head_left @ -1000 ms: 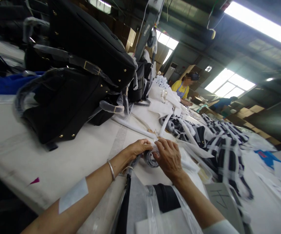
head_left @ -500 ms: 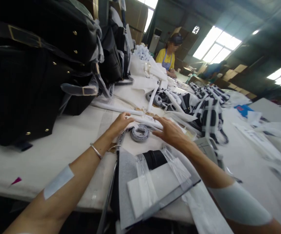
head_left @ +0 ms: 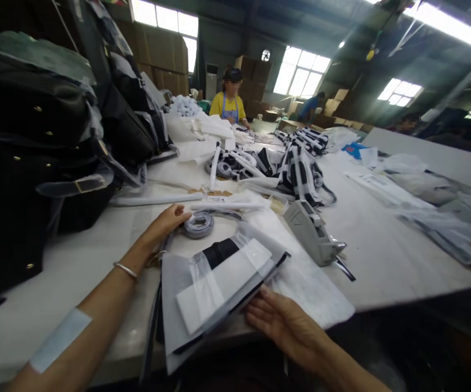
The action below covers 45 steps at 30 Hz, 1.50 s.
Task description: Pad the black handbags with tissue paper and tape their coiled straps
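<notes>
Big workshop (head_left: 227, 43), white table (head_left: 374, 234), black bags (head_left: 11, 212) jammed along the left, elbow room on the right. The gray-and-black panel (head_left: 178, 321) juts past the near edge; right hand (head_left: 282, 321) is curled at its side, can't tell if gripping, and left hand (head_left: 169, 220) is half-open by the coiled gray strip (head_left: 198, 225).

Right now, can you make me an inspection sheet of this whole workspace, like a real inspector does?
Surface: pale table, crowded.
Main things: grey coil; nearer, a flat bundle with clear plastic on it.
Clutter: black bags heaped at left; black-and-white pieces piled behind; grey tape dispenser.
Hands: left hand beside the coil, touch unclear; right hand at the bundle's edge, grip unclear.
Cables: nothing certain seen.
Surroundings: person in yellow across the table; bright windows; cardboard boxes.
</notes>
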Motion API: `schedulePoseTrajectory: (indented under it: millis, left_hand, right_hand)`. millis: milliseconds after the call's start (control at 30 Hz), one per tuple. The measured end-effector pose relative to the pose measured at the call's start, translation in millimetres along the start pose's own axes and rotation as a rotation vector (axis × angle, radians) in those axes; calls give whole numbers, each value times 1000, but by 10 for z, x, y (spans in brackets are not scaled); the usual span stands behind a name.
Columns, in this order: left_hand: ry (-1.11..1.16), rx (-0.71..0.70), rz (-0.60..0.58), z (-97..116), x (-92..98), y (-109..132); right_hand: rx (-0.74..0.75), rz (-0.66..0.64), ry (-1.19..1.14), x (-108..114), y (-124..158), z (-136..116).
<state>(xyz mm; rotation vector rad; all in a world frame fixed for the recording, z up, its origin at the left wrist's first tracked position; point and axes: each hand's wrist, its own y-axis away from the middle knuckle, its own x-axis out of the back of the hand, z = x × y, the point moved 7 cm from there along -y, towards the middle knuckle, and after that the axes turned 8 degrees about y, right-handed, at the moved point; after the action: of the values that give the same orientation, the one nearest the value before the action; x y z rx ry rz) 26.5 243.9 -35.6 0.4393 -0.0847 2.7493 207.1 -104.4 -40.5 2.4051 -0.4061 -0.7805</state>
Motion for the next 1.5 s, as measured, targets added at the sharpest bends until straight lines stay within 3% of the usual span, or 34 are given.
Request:
schedulePoseTrajectory:
  millis: [100,333,433,533,633,767,933,1033,1133,1267,1400,1500]
  left_hand:
    - [-21,-26,-63,56,-37,56]
    - [-20,-93,-159,161,-55,226]
    - [-25,-93,-191,186,-67,236]
    - [-32,-87,-242,230,-77,233]
    - [-27,-70,-292,282,-70,253]
    - [-24,-17,-271,328,-14,322]
    - [13,83,-248,483,45,433]
    - [70,81,-324,759,-35,446]
    - [131,60,-399,1152,-262,433]
    - [312,-31,-426,1871,-739,437]
    - [565,-174,-408,2632,-1246,372]
    - [636,-274,-427,2984,-1564,323]
  right_hand:
    - [-9,14,-176,-102,-147,-3]
    - [101,-99,-71,-489,-335,-163]
    - [46,7,-103,-638,-483,-138]
    - [44,186,-119,-666,-669,-109]
    - [123,247,-106,-655,-789,-128]
    - [226,216,-89,-607,-742,-214]
    - [290,133,-78,-528,-456,-456]
    - [322,101,-131,-415,-217,-723]
    - [385,95,-207,-237,80,-1105]
    - [540,143,-270,88,566,-1761]
    - [714,271,-238,545,1106,-2459]
    - [842,418,-262,1012,1515,-2890]
